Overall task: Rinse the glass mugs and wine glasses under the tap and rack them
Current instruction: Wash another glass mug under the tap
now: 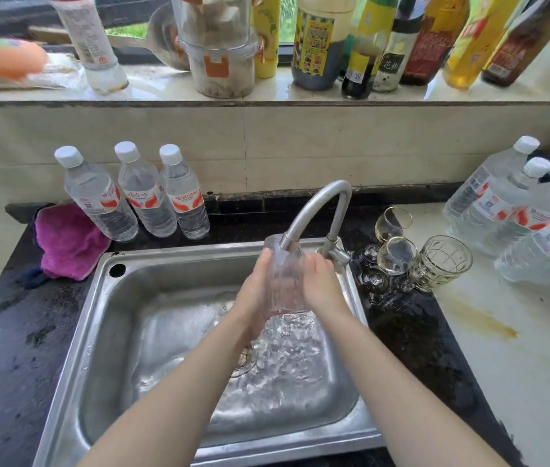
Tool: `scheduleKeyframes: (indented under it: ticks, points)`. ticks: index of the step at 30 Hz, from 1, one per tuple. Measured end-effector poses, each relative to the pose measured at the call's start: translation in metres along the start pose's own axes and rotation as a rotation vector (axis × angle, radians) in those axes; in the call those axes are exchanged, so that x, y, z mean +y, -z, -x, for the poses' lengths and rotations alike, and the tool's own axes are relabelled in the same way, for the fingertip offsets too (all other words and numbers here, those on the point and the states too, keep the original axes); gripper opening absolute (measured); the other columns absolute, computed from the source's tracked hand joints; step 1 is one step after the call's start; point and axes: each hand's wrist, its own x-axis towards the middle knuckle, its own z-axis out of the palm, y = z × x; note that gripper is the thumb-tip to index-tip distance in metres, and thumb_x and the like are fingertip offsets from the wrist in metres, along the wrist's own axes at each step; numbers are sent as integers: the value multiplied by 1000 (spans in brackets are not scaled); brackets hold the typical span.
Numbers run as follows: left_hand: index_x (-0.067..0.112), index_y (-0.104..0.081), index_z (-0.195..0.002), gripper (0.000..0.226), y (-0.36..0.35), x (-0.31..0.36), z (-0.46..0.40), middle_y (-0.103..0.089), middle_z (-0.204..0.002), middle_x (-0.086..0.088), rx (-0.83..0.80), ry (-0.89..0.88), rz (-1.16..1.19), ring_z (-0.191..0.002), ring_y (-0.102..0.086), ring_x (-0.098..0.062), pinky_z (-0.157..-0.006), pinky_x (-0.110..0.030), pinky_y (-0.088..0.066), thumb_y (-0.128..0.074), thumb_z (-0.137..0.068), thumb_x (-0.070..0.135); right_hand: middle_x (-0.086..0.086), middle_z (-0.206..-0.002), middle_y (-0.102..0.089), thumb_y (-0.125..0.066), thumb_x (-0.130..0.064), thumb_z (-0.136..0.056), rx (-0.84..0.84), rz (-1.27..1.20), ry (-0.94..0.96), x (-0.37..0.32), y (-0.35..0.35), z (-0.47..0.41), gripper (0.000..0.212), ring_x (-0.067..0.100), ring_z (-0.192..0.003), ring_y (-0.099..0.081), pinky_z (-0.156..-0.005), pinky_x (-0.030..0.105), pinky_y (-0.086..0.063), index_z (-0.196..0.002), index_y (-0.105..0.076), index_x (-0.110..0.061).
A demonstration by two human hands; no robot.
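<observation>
We see a brushed stainless-steel sink [98,318] with a dull sheen, wet and rippled with water, and a matt metal tap [320,203] above it. The counter [14,348] around it is dark speckled stone, glossy where wet, beside a paler, smooth, stained worktop [519,348]. The mug [283,284] under the stream and the glasses [395,241] are clear glass, the water bottles [145,193] clear ribbed plastic, the magenta cloth [68,241] fuzzy.
</observation>
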Motion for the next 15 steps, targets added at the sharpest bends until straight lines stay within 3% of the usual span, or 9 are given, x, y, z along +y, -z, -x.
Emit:
scheduleKeyframes:
  ticks: [1,3,5,7,9,10,13,15]
  points:
    - [22,-69,-108,61,-2,0,-1,-73,-105,-3,62,-55,-36,-93,-70,-16,-73,-30,-56,-25,-94,62,4,-125,-48,-25,-32,-103,3,-2,66,-1,-7,12,41,22,-123,-47,-103,34,-39,-123,-52,-10]
    - [19,-67,-103,49,-3,-1,-1,-72,-99,0,224,-146,-99,-90,-68,-15,-73,-28,-53,-35,-95,56,0,-154,-24,-26,-38,-102,-38,-18,198,1,-26,39,53,16,-143,-22,-117,33,-23,-149,-23,-15]
    - [14,-63,-102,41,-3,-4,4,-69,-95,-1,319,-196,-136,-84,-65,-14,-66,-24,-48,-42,-95,48,-1,-158,-18,-27,-43,-101,-35,-85,208,4,-35,51,59,14,-145,-18,-117,30,-18,-152,-10,-20]
    - [13,-61,-104,36,-5,-12,13,-67,-96,-2,285,-221,-159,-85,-63,-13,-65,-21,-49,-44,-96,43,2,-146,-42,-25,-62,-94,-62,-234,24,11,-35,26,64,20,-134,-41,-112,40,-32,-146,-29,-25]
    - [15,-60,-109,34,-11,-20,21,-67,-101,-1,250,-229,-192,-92,-64,-13,-70,-22,-51,-43,-96,42,5,-126,-62,-25,-89,-69,-168,-386,-236,13,-22,-5,94,27,-120,-55,-106,50,-38,-129,-54,-23]
    - [17,-60,-111,34,-12,-22,21,-68,-103,-1,264,-230,-194,-95,-65,-14,-75,-26,-52,-43,-96,43,8,-118,-67,-25,-90,-63,-210,-460,-305,12,-18,-14,97,29,-114,-59,-104,52,-40,-121,-61,-21]
    - [11,-63,-105,40,-7,-11,10,-69,-98,-9,318,-219,-170,-88,-65,-17,-76,-36,-54,-41,-97,44,1,-117,-63,-23,-64,-92,-145,-375,-171,-4,-23,10,63,15,-105,-58,-93,36,-46,-125,-54,-19]
    - [5,-62,-103,46,1,-1,1,-68,-97,-17,369,-238,-131,-83,-63,-18,-76,-40,-53,-39,-98,44,-1,-137,-47,-26,-46,-100,-36,-183,103,-6,-34,42,51,13,-123,-47,-100,34,-43,-144,-31,-20]
